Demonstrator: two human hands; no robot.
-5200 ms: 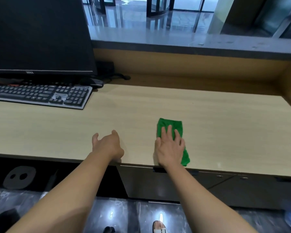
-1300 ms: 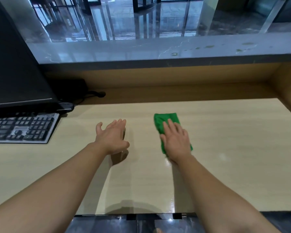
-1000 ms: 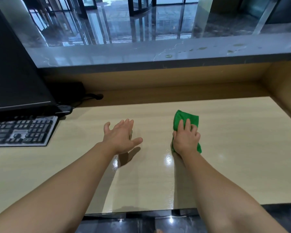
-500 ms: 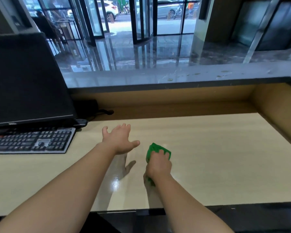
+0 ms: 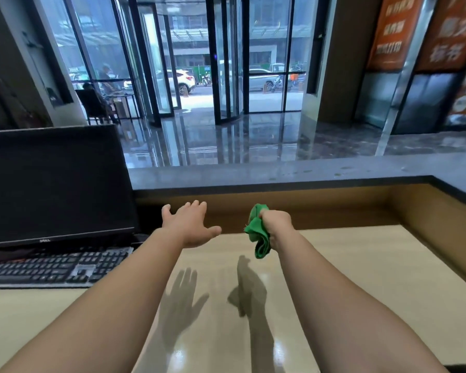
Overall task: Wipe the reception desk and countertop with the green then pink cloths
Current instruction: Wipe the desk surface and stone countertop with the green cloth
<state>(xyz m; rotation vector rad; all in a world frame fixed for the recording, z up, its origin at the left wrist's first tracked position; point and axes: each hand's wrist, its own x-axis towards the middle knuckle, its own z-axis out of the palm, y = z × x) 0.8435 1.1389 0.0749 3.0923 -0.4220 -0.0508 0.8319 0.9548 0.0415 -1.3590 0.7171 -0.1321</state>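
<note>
One black monitor [image 5: 54, 184] stands at the far left, its screen dark. One black keyboard [image 5: 51, 267] lies just in front of it on the pale wooden desk [image 5: 361, 278].

Two bare forearms reach forward over the desk. The left hand [image 5: 189, 224] hangs in the air above the surface, palm down. Its fingers are straight and spread, the thumb is out to the side, and it holds nothing. Two shadows fall on the glossy wood below: a splayed hand under the left arm, and a narrower dark shape under the right.

To the right of the left hand is the one green cloth [image 5: 257, 235]. It is bunched up and clear of the desk, sticking out above the fist and hanging in folds below it. The right hand [image 5: 277, 224] grips it with all fingers curled tight round the bundle, knuckles facing up. The two hands are near each other but do not touch.

Behind the hands a wooden back panel rises to the dark stone countertop [image 5: 280, 173], which runs across the view and turns toward the camera at the right edge. A few faint marks show on its surface.

Beyond it lie a shiny lobby floor and glass doors, with two cars outside, one white [image 5: 182, 79] and one silver [image 5: 261, 79]. Two orange banners [image 5: 390, 30] hang at the upper right, their lettering blurred.
</note>
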